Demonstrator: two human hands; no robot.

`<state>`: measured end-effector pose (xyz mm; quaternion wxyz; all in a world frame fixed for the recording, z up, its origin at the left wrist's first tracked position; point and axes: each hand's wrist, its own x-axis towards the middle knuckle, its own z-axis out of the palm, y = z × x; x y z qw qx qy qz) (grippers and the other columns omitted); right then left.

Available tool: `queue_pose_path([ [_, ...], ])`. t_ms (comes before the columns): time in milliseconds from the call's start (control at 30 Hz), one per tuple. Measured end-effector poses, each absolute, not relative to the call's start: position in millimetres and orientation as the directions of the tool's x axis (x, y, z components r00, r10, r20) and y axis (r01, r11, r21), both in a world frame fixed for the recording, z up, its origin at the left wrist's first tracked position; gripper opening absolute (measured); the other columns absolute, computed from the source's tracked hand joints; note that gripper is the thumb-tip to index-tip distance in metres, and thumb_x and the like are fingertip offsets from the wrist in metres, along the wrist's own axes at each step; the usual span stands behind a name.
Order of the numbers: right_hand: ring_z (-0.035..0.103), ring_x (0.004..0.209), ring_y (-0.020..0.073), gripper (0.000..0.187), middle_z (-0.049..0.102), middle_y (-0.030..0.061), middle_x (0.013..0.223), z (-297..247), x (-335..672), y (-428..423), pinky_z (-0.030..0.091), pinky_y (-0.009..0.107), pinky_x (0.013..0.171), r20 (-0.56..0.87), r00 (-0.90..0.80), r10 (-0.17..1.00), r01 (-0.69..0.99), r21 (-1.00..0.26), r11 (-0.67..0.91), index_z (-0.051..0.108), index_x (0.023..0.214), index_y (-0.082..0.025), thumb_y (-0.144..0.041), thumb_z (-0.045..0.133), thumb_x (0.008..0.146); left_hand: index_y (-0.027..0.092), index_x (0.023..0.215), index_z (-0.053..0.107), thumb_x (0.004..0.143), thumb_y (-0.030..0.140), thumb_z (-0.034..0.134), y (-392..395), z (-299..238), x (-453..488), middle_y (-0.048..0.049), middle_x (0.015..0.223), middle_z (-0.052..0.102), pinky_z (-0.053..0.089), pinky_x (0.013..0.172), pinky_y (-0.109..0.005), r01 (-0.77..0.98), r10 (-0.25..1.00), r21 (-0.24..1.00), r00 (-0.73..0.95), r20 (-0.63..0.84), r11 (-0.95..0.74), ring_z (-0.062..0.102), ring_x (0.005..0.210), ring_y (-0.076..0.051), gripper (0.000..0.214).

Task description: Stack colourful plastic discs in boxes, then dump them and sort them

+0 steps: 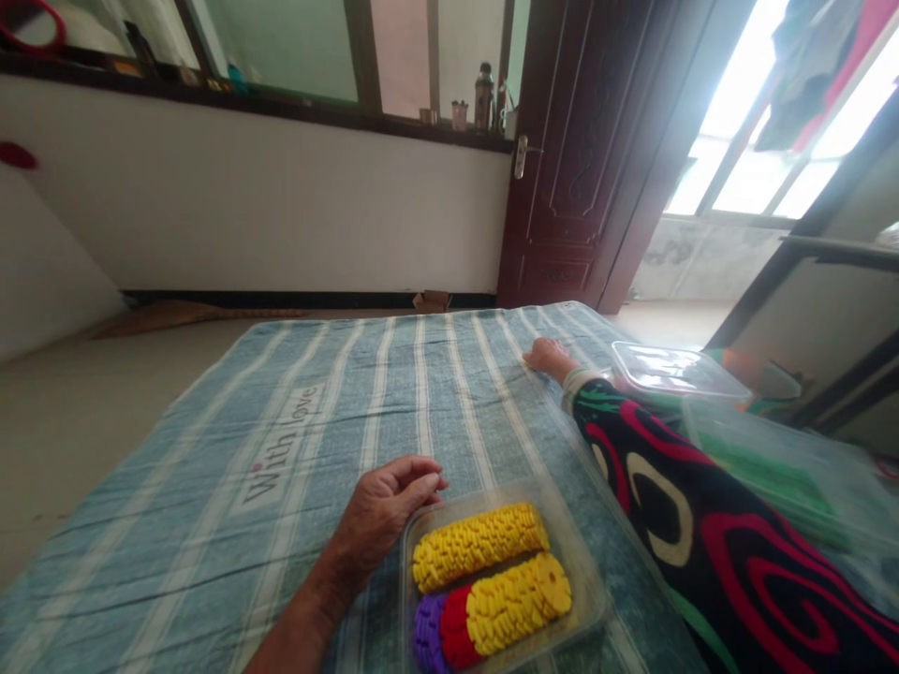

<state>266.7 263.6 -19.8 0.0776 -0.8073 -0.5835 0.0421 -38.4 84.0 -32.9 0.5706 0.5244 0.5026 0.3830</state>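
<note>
My left hand (397, 496) is beside the near corner of a clear plastic container (596, 599). Its fingers are curled and the thumb presses toward them, with nothing visible between. Inside the container lie two rolls of stacked flat toothed discs: a yellow roll (481, 543), and a second one with a yellow part (520, 604), a red part (459, 625) and a purple part (430, 632). My right hand (552, 358), in a dark patterned sleeve (709, 524), reaches to the far right of the striped cloth (337, 412). Its fingers are closed and low on the cloth; what they hold, if anything, is hidden.
On the right stand a clear lidded box (678, 370) and a larger clear container (849, 477) with green pieces (773, 482). Beyond the cloth-covered surface are a dark red door (562, 206) and a ledge (281, 108) with a bottle (484, 96) and cups.
</note>
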Motion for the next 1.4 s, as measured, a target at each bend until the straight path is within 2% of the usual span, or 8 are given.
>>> queue_pose_path([
  [200, 0.059, 0.106, 0.0313, 0.043, 0.063, 0.0211, 0.115, -17, 269, 264, 0.045, 0.034, 0.081, 0.004, 0.301, 0.954, 0.940, -0.173, -0.295, 0.066, 0.113, -0.008, -0.030, 0.062, 0.076, 0.017, 0.082, 0.070, 0.062, 0.037, 0.075, 84, -34, -37, -0.0041, 0.075, 0.073, 0.048, 0.062, -0.027, 0.074, 0.962, 0.982, 0.201, -0.184, 0.172, 0.063, 0.064, -0.016, 0.029],
  [367, 0.062, 0.099, 0.0283, 0.040, 0.065, 0.0159, 0.112, -11, 269, 261, 0.046, 0.031, 0.076, 0.053, 0.273, 0.961, 0.948, -0.183, -0.259, 0.067, 0.111, -0.015, -0.021, 0.063, 0.072, 0.017, 0.082, 0.070, 0.061, 0.038, 0.076, 83, -32, -36, -0.0041, 0.076, 0.073, 0.049, 0.064, -0.027, 0.073, 0.963, 0.982, 0.194, -0.185, 0.174, 0.063, 0.065, -0.016, 0.031],
  [533, 0.066, 0.077, 0.0241, 0.032, 0.069, 0.0139, 0.089, -2, 265, 248, 0.048, 0.032, 0.069, 0.046, 0.226, 0.973, 0.955, -0.206, -0.212, 0.068, 0.104, -0.011, -0.019, 0.061, 0.074, 0.016, 0.082, 0.070, 0.059, 0.041, 0.076, 82, -29, -34, -0.0042, 0.076, 0.073, 0.050, 0.064, -0.028, 0.108, 0.970, 0.983, 0.177, -0.166, 0.149, 0.064, 0.066, -0.018, 0.034],
  [700, 0.063, 0.056, 0.0143, 0.027, 0.066, 0.0065, 0.071, 34, 254, 224, 0.047, 0.024, 0.058, 0.042, 0.079, 0.996, 0.969, -0.240, -0.067, 0.068, 0.096, -0.008, -0.024, 0.065, 0.075, 0.017, 0.082, 0.070, 0.058, 0.040, 0.077, 83, -31, -35, -0.0040, 0.078, 0.074, 0.052, 0.069, -0.030, 0.089, 0.969, 0.986, 0.191, -0.157, 0.142, 0.066, 0.071, -0.019, 0.033],
  [800, 0.058, 0.049, 0.0097, 0.022, 0.064, 0.0019, 0.068, 59, 239, 199, 0.043, 0.020, 0.053, 0.055, -0.103, 0.993, 0.961, -0.253, 0.113, 0.068, 0.088, -0.011, -0.025, 0.068, 0.072, 0.018, 0.081, 0.070, 0.057, 0.041, 0.078, 84, -33, -36, -0.0039, 0.077, 0.074, 0.052, 0.069, -0.029, 0.076, 0.969, 0.988, 0.196, -0.149, 0.137, 0.067, 0.072, -0.019, 0.034],
  [1067, 0.048, 0.056, 0.0078, 0.016, 0.058, -0.0056, 0.061, 80, 193, 77, 0.030, 0.022, 0.056, -0.103, -0.551, 0.828, 0.824, -0.220, 0.521, 0.067, 0.068, -0.021, -0.015, 0.079, 0.058, 0.017, 0.081, 0.070, 0.059, 0.038, 0.077, 81, -33, -37, -0.0036, 0.077, 0.075, 0.051, 0.073, -0.028, 0.059, 0.979, 0.996, 0.190, -0.080, 0.069, 0.068, 0.073, -0.018, 0.032],
  [1233, 0.042, 0.056, 0.0085, 0.021, 0.057, -0.0068, 0.062, 71, 186, 27, 0.025, 0.025, 0.057, -0.252, -0.666, 0.702, 0.744, -0.155, 0.650, 0.070, 0.076, -0.027, -0.013, 0.078, 0.063, 0.017, 0.081, 0.070, 0.061, 0.038, 0.076, 81, -34, -38, -0.0040, 0.077, 0.075, 0.051, 0.075, -0.029, 0.072, 0.978, 0.997, 0.205, -0.039, 0.025, 0.068, 0.076, -0.020, 0.030],
  [1400, 0.048, 0.063, 0.0101, 0.020, 0.065, -0.0028, 0.077, 63, 186, 16, 0.024, 0.025, 0.057, -0.323, -0.748, 0.580, 0.635, -0.095, 0.766, 0.070, 0.082, -0.025, -0.009, 0.071, 0.070, 0.018, 0.081, 0.069, 0.062, 0.036, 0.073, 83, -38, -39, -0.0030, 0.076, 0.075, 0.051, 0.074, -0.029, 0.083, 0.977, 0.996, 0.211, -0.029, 0.012, 0.068, 0.074, -0.019, 0.027],
])
